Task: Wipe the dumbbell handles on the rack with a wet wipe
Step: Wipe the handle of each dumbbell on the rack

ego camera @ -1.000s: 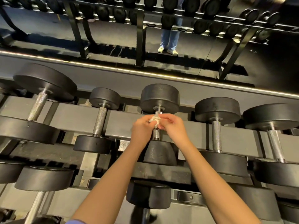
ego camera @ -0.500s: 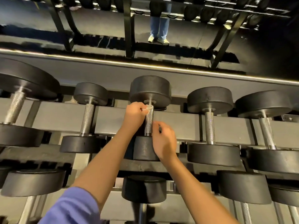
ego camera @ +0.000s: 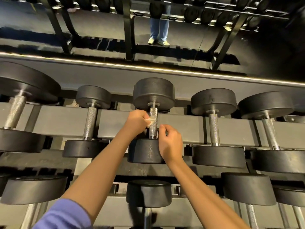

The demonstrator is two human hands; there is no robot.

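A black dumbbell lies across the top tier of the rack (ego camera: 69,120) in the middle, and its knurled steel handle (ego camera: 153,129) runs away from me. My left hand (ego camera: 137,120) grips a crumpled white wet wipe (ego camera: 151,120) and presses it against the left side of that handle. My right hand (ego camera: 170,144) hovers just right of the handle's near end, above the near weight head (ego camera: 146,152); its fingers are loosely curled and hold nothing.
Neighbouring dumbbells lie on the same tier, with handles at left (ego camera: 90,123) and right (ego camera: 214,129). A lower tier holds more dumbbells (ego camera: 148,193). Behind the rack a mirror reflects another rack and a person's legs (ego camera: 159,25).
My right hand has let go of the wipe and dropped to the handle's near end. My left hand alone slid the wipe to the handle's top, then slightly back toward me.
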